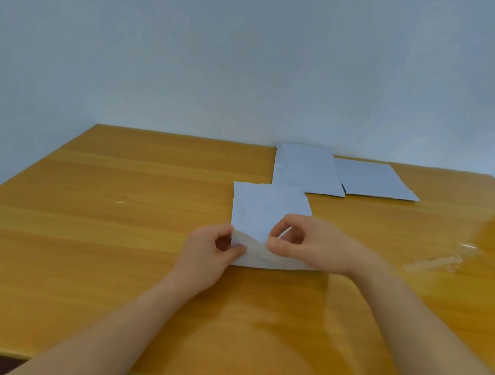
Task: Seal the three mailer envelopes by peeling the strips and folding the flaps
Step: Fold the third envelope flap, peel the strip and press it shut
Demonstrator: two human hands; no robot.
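Near the centre of the frame, just left of the middle, the left hand (213, 248) pinches the near left corner of the nearest mailer envelope (268, 213) between thumb and curled fingers, probably to anchor the flap end so that it does not slide on the glossy wooden table (96, 260). Just to its right, the right hand (305, 243) has its thumb and forefinger closed together over the near edge of that same envelope, where a thin pale strip (283, 233) seems to show inside the curl of the fingers; it looks like the adhesive liner being lifted, though the detail is too small to be sure. The envelope lies flat with its far end pointing toward the wall and its near edge raised and rumpled between the two hands, which suits a peel running along the flap. Further right and higher in the frame, the second mailer envelope (308, 171) lies flat at the table's far edge, just beyond the first, and the third mailer envelope (372, 178) sits beside it, slightly tucked under its right edge; both seem parked out of the way. In the right part of the frame, a clear crumpled scrap (443, 261) glints on the tabletop, possibly a discarded liner.
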